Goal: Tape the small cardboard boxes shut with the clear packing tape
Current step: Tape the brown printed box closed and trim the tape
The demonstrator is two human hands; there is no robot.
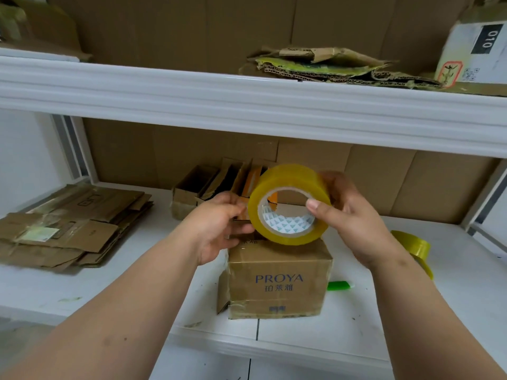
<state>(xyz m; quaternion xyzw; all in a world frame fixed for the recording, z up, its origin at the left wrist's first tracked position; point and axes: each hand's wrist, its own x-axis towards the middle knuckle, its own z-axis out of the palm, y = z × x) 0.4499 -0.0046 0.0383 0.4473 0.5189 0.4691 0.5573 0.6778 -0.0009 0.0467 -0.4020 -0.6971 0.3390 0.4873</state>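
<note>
Both hands are up at centre frame on the tape roll (289, 204), a fat yellowish-clear one. The right hand (354, 218) grips it, thumb hooked into the core and fingers wrapped behind. The left hand (219, 226) sits at the roll's left edge, fingers curled in toward it; looks like a hunt for the loose tape end, though I can't tell whether anything is pinched yet. No strip is drawn out that I can see.

Directly below, at lower centre, stands the small cardboard box (277, 283) on the white shelf (356, 330), printed PROYA. Its sides carry shiny old tape, and its top is mostly hidden behind the roll, so sealed or not, I can't say. My read: this one is just starting.

Further back, left of centre, a cluster of open boxes (203, 187) gapes, so plenty remains. A second tape roll (417, 248) lies at right, a green item (340, 285) beside the box, flattened cardboard (68, 229) at far left.
</note>
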